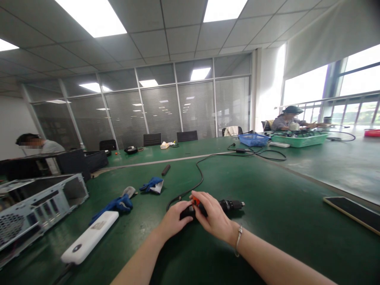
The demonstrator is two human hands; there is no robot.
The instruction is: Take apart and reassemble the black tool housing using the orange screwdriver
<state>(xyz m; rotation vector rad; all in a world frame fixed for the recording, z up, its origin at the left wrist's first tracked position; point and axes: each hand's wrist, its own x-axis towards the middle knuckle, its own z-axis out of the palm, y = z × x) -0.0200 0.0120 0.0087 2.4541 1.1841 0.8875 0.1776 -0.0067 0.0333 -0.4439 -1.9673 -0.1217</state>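
Observation:
A black electric screwdriver [233,205] with an orange part lies on the green table in front of me, its metal tip pointing right. My left hand [175,218] is closed around the rear end of its body. Over the middle, my right hand [211,211] curls its fingers at the orange part and grips the tool there. Both palms cover much of the body, so the exact fingertip contact is partly hidden. A black cable [202,174] runs near the rear end and away across the table.
On the left are a metal computer case [44,209], a white power strip [92,237] and blue gloves [152,185]. A phone [354,211] lies at right. Farther back stand a blue basket [253,139] and a green basket [299,140]. Two people sit at the far sides.

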